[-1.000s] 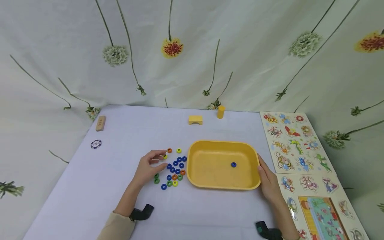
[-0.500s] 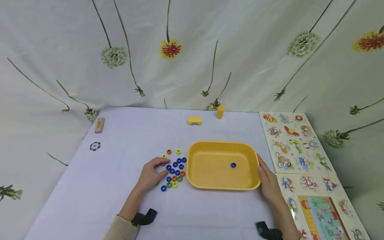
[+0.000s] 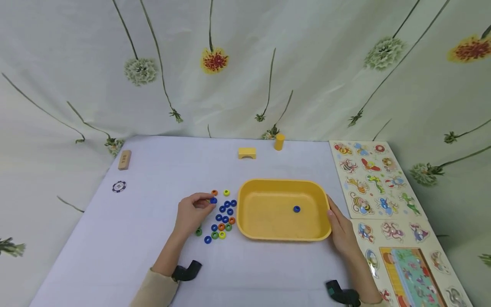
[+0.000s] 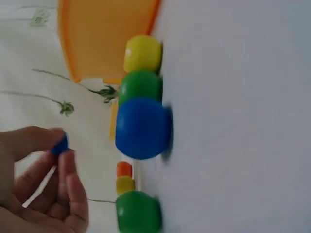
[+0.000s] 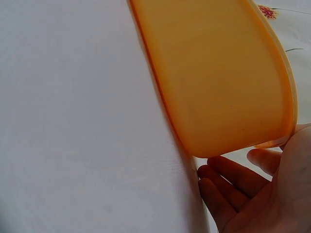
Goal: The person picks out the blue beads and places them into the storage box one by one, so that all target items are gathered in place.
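Observation:
My left hand (image 3: 192, 214) pinches a blue bead (image 3: 213, 200) between thumb and fingertips, held above the table. The left wrist view also shows this blue bead (image 4: 60, 144) in the pinch. Loose blue, green, orange and yellow beads lie between that hand and a yellow plastic tray (image 3: 284, 236); a nearby blue bead (image 4: 143, 128) looks large in the left wrist view. One blue bead (image 3: 297, 209) lies inside the tray. My right hand (image 3: 342, 232) grips the tray's right side, its thumb at the rim and fingers by the outer wall (image 5: 218, 121).
Sticker-like picture boards (image 3: 377, 181) lie along the right edge. At the back stand a yellow arch block (image 3: 247, 153) and a yellow cylinder (image 3: 279, 142). A wooden block (image 3: 124, 160) and a poker chip (image 3: 119, 186) lie far left. A patterned cloth hangs behind.
My left hand reached down to the blue beads, took one and raised it slightly away from the group. The right hand stays on the tray. The head view has shifted a little.

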### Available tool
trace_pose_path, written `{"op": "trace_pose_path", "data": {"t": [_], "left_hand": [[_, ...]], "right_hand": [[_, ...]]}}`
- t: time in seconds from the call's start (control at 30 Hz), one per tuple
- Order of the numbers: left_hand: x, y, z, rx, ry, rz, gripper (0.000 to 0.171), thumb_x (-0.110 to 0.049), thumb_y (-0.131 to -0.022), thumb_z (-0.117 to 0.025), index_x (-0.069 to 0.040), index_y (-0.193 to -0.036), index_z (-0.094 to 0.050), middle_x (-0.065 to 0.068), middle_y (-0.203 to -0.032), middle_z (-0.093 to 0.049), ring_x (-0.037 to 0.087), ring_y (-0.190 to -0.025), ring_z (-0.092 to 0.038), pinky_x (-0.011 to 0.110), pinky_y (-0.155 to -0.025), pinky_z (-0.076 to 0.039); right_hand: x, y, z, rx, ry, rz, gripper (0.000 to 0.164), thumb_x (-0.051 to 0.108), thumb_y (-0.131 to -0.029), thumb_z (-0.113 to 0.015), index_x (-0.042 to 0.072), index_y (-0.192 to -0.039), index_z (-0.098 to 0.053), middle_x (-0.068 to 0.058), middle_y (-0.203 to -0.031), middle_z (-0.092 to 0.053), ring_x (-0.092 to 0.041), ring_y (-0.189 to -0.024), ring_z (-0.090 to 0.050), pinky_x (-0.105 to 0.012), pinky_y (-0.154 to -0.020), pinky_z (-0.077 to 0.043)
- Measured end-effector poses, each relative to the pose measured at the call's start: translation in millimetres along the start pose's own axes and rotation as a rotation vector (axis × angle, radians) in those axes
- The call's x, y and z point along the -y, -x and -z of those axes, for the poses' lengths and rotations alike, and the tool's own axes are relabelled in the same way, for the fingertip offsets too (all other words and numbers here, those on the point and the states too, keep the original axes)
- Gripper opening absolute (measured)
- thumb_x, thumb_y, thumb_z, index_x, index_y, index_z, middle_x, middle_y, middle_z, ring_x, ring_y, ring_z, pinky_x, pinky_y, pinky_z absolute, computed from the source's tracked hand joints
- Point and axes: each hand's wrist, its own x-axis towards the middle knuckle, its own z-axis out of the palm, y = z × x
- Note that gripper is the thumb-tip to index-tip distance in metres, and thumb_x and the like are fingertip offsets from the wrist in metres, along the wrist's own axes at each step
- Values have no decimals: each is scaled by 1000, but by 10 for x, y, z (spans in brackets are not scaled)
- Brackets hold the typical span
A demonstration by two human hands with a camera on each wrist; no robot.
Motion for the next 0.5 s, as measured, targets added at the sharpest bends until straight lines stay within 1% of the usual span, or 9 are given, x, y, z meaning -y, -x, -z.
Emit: {"op": "trace_pose_path", "data": {"t": [0.03, 0.1, 0.13, 0.2, 0.27, 0.33, 0.37, 0.43, 0.5], "left_hand": [[-99, -38, -13, 2, 16, -10, 27, -24, -75, -70, -14, -99, -65, -2, -79, -61, 9, -71, -56, 19, -64, -49], [-317, -106, -70, 43, 55, -51, 27, -23, -75, -70, -14, -100, -64, -3, -82, -61, 9, -72, -56, 20, -65, -49], [-422, -140, -117, 78, 80, -81, 27, -21, -75, -70, -13, -100, -64, -3, -82, -61, 9, -72, -56, 20, -66, -50], [-675, -184, -225, 174, 134, -80, 25, -16, -75, -70, -13, -98, -65, -2, -83, -60, 12, -73, -56, 22, -67, -50], [-835, -221, -397, 255, 159, -103, 21, -14, -74, -70, -14, -95, -65, -3, -81, -60, 11, -71, -56, 22, -64, -49], [-958, -259, -594, 327, 157, -99, 19, -14, -74, -71, -14, -92, -66, -3, -78, -60, 11, -69, -55, 21, -62, -49], [-994, -282, -698, 358, 142, -91, 18, -15, -73, -71, -15, -91, -67, -4, -76, -60, 10, -68, -55, 21, -61, -48], [-1025, -333, -905, 408, 115, -88, 18, -16, -73, -71, -15, -90, -67, -5, -75, -61, 8, -66, -56, 20, -59, -48], [-1037, -380, -1079, 455, 99, -82, 19, -13, -72, -71, -12, -90, -68, -4, -73, -62, 7, -64, -56, 20, -58, -47]], "right_hand": [[0, -3, 3, -1, 0, -3, 42, 39, -95, -28, 39, -137, -23, 6, -142, -31, -18, -131, -28, -41, -104, -25], [-1, -8, 7, -1, -3, -6, 42, 39, -95, -27, 39, -137, -23, 6, -142, -30, -19, -132, -27, -42, -104, -25], [-4, -10, 7, 3, -4, -11, 42, 40, -95, -27, 39, -137, -22, 6, -143, -30, -19, -132, -27, -42, -104, -24], [-7, -12, 6, 10, -11, -14, 42, 40, -95, -27, 39, -137, -22, 6, -143, -29, -19, -132, -26, -43, -104, -24], [-13, -14, 0, 14, -18, -14, 42, 39, -95, -27, 39, -137, -22, 6, -143, -29, -19, -132, -26, -44, -104, -24], [-16, -11, -4, 16, -22, -14, 42, 38, -96, -28, 39, -137, -23, 6, -143, -30, -19, -132, -27, -44, -104, -25], [-19, -11, -6, 14, -24, -14, 42, 37, -96, -28, 39, -137, -23, 6, -143, -30, -19, -132, -27, -43, -104, -25], [-21, -8, -14, 9, -29, -15, 42, 37, -96, -29, 39, -137, -24, 6, -142, -31, -19, -131, -27, -43, -104, -25], [-17, -3, -18, 7, -37, -19, 41, 38, -95, -29, 40, -136, -24, 6, -142, -31, -18, -131, -28, -43, -104, -25]]}}
